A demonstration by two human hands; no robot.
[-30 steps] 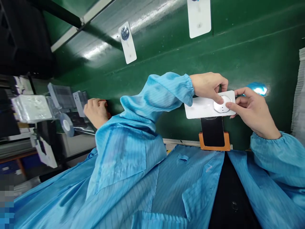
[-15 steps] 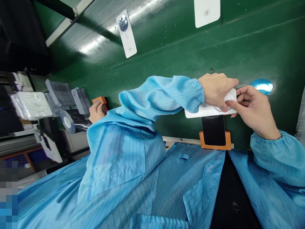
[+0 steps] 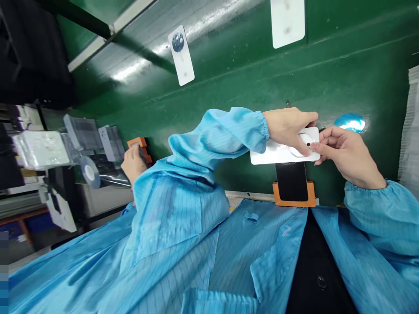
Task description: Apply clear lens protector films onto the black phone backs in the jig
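Observation:
Both of my hands hold a white phone back cover (image 3: 273, 153) flat above the green belt (image 3: 248, 83). My left hand (image 3: 290, 126) grips its top edge, thumb pressing on the round camera ring (image 3: 306, 141) at the cover's right end. My right hand (image 3: 343, 152) pinches that same end from the right, fingers closed on the cover's edge. Just below the cover, at the table's near edge, an orange jig (image 3: 293, 196) carries a black phone body (image 3: 290, 179).
Two more white covers lie on the belt, one (image 3: 181, 54) at the upper left and one (image 3: 287, 22) at the top. A blue film scrap (image 3: 349, 122) lies beyond my right hand. At the left a co-worker's hand (image 3: 132, 163) holds an orange jig beside trays (image 3: 39, 148).
My left thumb has shifted on the camera ring and the cover has tilted slightly. The co-worker's hand at the left has moved to an orange jig.

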